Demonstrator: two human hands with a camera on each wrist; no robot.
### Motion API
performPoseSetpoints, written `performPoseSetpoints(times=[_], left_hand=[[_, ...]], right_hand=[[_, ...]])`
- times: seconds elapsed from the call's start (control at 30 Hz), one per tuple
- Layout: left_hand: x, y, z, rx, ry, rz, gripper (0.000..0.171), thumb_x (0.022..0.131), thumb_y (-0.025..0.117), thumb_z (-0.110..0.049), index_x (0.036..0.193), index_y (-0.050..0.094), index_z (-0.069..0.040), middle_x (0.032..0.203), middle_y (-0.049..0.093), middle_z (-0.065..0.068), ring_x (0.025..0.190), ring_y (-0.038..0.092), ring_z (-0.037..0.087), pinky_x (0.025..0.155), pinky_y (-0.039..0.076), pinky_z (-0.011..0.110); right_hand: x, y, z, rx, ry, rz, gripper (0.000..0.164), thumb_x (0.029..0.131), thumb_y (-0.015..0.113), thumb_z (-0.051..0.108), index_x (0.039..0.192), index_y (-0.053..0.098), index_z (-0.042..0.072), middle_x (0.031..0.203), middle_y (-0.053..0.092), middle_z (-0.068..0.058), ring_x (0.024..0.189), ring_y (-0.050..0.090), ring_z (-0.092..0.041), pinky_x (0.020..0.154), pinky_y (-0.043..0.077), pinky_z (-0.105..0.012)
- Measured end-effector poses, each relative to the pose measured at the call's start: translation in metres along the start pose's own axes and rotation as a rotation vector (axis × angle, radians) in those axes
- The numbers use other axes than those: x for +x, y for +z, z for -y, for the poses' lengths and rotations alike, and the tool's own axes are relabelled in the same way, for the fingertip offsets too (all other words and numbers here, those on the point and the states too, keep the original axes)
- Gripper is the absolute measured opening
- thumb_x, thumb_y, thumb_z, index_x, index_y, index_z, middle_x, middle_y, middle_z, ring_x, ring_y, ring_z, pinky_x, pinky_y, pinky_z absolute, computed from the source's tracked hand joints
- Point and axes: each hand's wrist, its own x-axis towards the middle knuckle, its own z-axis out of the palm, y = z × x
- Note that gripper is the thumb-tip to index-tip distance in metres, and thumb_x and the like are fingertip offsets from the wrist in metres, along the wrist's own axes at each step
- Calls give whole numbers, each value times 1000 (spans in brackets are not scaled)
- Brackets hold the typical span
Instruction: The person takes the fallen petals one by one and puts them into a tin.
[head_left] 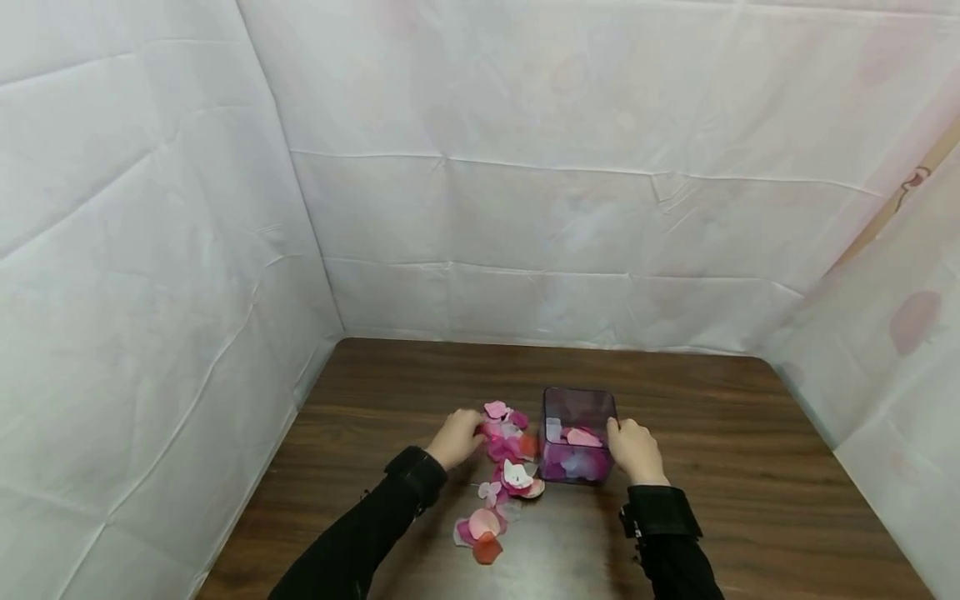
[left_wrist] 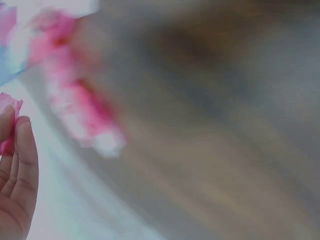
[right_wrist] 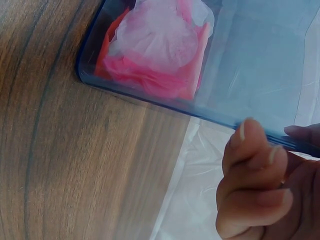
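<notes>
A translucent purple box point(head_left: 579, 406) stands open-topped on the table, with pink, white and red artificial petals point(right_wrist: 155, 45) in it. My right hand point(head_left: 637, 452) grips the box's right wall at the rim, thumb on one side and curled fingers on the other. To the left of the box, my left hand point(head_left: 456, 437) is at the far end of a strip of loose petals point(head_left: 504, 450). Between its thumb and fingers it pinches a pink petal point(left_wrist: 9, 102), partly cut off in the left wrist view. Much of that view is blurred.
The loose petals run toward the near edge, ending with a red petal point(head_left: 487, 550). Under everything lies a dark wood-grain table point(head_left: 757, 467). White sheets point(head_left: 540, 217) hang behind it and along both sides.
</notes>
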Motion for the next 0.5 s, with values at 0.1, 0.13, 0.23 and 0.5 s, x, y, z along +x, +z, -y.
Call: performPoseSetpoints(times=[0.1,0.13,0.23,0.5], left_hand=[[26,-11,-28,3,19,-27,5,83,68,-5,78,68,-6,78,66,4,72,59,12,64,46,23],[35,-15,-38,3,19,-27,4,84,68,-6,80,69,-7,80,68,4,74,60,12,66,47,22],[59,-19,-68,-1,54,-9,3,86,66,-8,87,70,-8,86,69,3,79,62,12,69,48,21],[85,-2,-117,131,175,181,6,86,67,-11,91,67,-12,90,69,-2,80,62,6,70,46,15]], right_hand=[[0,0,0,8,3,-1,46,100,31,25,77,59,-3,65,61,-13,50,55,-18,62,46,-42],[1,1,0,8,2,-2,46,100,31,25,78,60,-4,66,61,-13,50,55,-18,62,46,-42],[3,2,0,13,9,-1,45,99,31,25,80,60,-3,68,62,-14,52,56,-19,63,47,-42],[7,3,1,5,9,-1,44,98,32,25,71,57,2,69,62,-13,58,58,-21,59,45,-38]])
